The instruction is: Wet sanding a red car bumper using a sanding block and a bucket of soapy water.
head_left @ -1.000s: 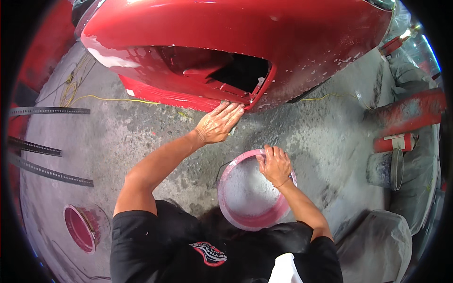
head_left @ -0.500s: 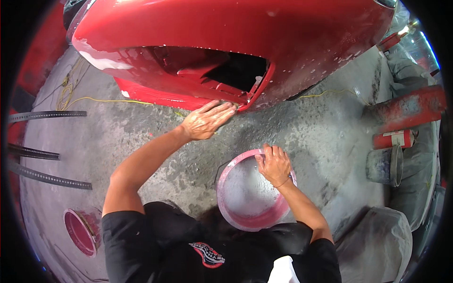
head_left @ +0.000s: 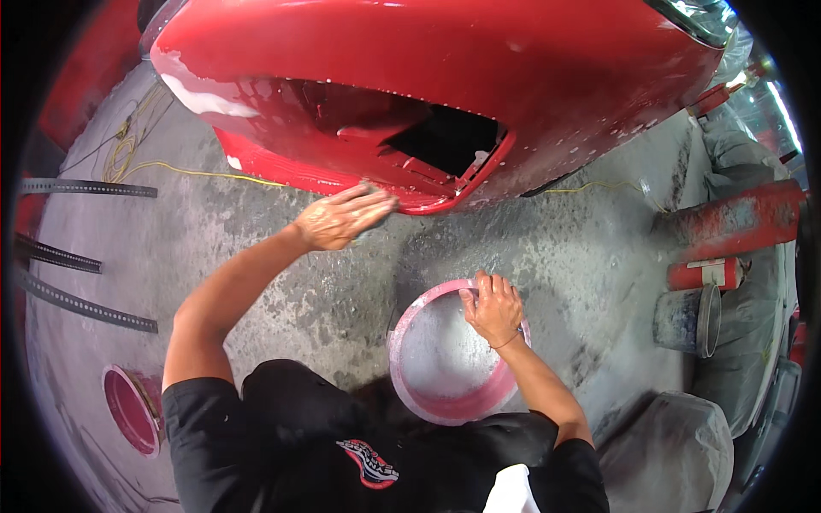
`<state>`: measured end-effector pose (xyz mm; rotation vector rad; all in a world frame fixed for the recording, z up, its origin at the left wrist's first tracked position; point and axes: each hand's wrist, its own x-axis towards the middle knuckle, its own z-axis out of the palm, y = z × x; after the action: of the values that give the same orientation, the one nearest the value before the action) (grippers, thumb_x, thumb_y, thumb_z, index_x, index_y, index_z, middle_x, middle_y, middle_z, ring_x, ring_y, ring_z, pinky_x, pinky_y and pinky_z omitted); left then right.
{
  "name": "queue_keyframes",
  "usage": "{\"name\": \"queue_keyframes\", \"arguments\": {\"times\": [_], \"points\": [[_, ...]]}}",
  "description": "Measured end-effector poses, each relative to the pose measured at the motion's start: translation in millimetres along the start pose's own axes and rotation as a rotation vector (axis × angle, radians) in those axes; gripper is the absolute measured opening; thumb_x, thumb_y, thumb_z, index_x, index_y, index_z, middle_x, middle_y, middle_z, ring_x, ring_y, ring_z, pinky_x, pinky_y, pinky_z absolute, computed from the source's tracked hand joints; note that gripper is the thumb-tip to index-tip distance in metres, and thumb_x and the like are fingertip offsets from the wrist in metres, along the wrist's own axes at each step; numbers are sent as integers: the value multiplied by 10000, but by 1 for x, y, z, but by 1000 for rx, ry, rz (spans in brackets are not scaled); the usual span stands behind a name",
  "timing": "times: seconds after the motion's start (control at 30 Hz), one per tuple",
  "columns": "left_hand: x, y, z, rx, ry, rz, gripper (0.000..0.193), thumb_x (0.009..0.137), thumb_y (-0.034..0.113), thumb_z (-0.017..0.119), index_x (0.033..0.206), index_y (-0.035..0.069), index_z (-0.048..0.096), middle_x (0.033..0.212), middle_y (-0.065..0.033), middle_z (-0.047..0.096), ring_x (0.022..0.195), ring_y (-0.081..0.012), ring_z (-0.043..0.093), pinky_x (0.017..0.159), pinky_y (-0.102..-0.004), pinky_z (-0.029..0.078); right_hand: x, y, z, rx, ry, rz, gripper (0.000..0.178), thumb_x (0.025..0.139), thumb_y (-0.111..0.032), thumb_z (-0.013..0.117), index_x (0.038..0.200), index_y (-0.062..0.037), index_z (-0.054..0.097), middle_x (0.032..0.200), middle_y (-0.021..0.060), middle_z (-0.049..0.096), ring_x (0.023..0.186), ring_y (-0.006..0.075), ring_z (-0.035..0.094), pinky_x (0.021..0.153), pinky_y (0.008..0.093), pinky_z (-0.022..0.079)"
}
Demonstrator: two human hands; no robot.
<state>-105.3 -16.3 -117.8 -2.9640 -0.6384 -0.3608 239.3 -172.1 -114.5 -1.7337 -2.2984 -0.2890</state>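
Note:
My left hand (head_left: 348, 217) lies flat with its fingers stretched out along the lower edge of a red car bumper (head_left: 547, 68). Its fingertips are slightly blurred, and whether something thin sits under the palm is hidden. Above and to the right of that hand, the bumper has a wide dark opening (head_left: 445, 141). My right hand (head_left: 494, 309) is closed over the far rim of a pink-rimmed bucket (head_left: 445, 410), fingers outside and thumb inward. Cloudy, whitish water (head_left: 445, 350) fills part of the bucket, which stands between my knees and the car.
Another pink bucket (head_left: 132, 410) lies tilted at the left. Several perforated dark strips (head_left: 90, 303) jut in from the left. A yellow cord (head_left: 205, 173) runs over the wet concrete floor. At the right are a red cylinder (head_left: 705, 274), a grey bucket (head_left: 684, 321) and plastic-covered things (head_left: 671, 445).
My left hand has slid left along the bumper's lower edge. My right hand keeps its hold on the bucket rim. The whole view has shifted slightly.

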Motion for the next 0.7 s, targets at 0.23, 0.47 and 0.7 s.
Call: {"name": "queue_keyframes", "arguments": {"times": [0.23,0.47,0.7], "points": [[61,48,24,-77,206,-93,728,740,122,562,1423,-37,368,1484,-150,412,1405,-262,357,1188,-471,203,1,0,5,-23,19,-51,419,894,-467,569,1029,-75,632,786,79,576,723,254,595,616,393,476],[89,97,10,-130,344,-467,770,722,159,619,1414,-63,366,1407,-147,481,1322,-269,428,1112,-478,278,3,-4,4,-29,-25,-31,421,898,-466,563,1037,-75,632,804,85,588,751,269,599,644,414,477],[51,50,22,263,263,-223,687,819,248,525,1452,36,365,1443,-71,457,1348,-174,389,1136,-433,254,-4,3,11,-43,-22,-36,443,901,-470,558,1055,-60,619,837,106,589,774,288,604,653,421,476]]}}
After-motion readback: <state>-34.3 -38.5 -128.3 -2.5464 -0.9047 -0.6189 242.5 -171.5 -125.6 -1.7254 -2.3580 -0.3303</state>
